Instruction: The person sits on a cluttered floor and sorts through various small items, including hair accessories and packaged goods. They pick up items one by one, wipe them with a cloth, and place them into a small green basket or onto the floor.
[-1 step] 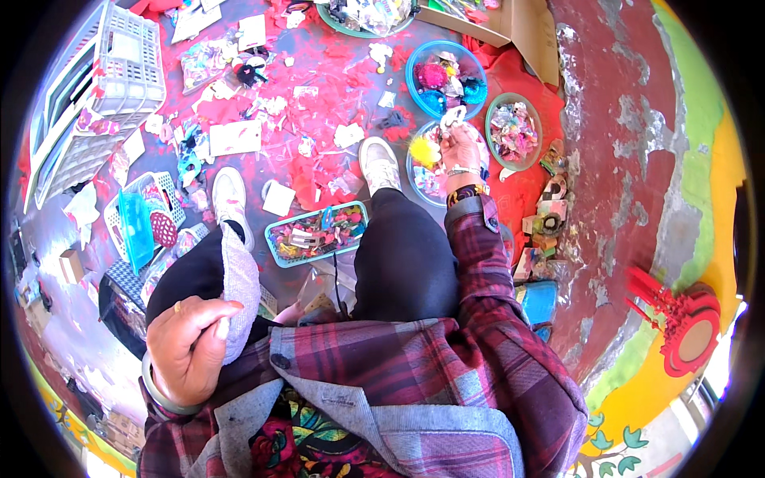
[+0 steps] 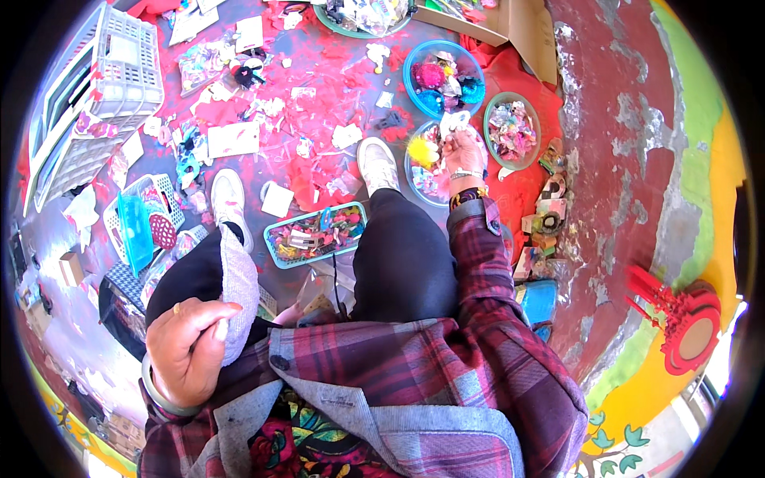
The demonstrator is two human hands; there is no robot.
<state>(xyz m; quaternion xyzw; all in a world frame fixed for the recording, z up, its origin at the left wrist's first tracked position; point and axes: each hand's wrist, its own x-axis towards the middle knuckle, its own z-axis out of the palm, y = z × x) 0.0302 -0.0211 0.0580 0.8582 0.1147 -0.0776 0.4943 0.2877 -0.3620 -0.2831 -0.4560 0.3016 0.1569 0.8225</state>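
My right hand (image 2: 464,151) reaches over a blue-rimmed bowl (image 2: 413,182) of small bright trinkets. Its fingers are closed on a small white item (image 2: 454,121) whose kind I cannot make out. A fluffy yellow pompom (image 2: 422,151) shows beside the fingers, at the bowl's left side. By my left thigh, my left hand (image 2: 187,350) is closed, with thumb and forefinger close together. Whether anything is between them I cannot make out. Just beyond the fingertips, a strip of grey cloth (image 2: 239,291) lies over my left knee.
Between my feet stands a light-blue basket (image 2: 275,256) of colourful hair clips. Another blue bowl (image 2: 410,80) and a green-rimmed bowl (image 2: 538,143) hold more trinkets. A cardboard box (image 2: 530,36) is at the far right; grey crates (image 2: 131,88) and a white basket (image 2: 171,191) stand left.
The view has shifted very slightly. My right hand is nearly in the same spot with the white item in its fingers; my left hand has not moved.
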